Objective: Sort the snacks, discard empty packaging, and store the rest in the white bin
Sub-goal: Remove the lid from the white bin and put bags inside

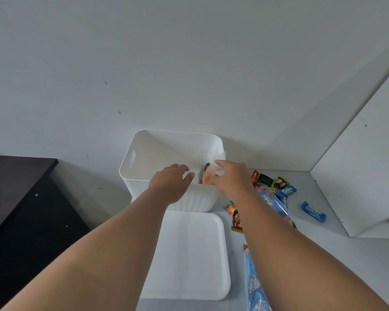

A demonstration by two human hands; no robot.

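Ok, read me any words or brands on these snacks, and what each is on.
"Kalpa", probably: blue wrapper in the pile
"Kalpa", probably: blue wrapper lying apart
Black-green wrapper, yellow-red wrapper, nearest blue packet: print too blurred to read.
Orange wrapper in right hand: nothing legible.

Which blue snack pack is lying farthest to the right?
The blue pack lying alone on bare tabletop; the other blue packs sit bunched in the pile nearer the white bin.
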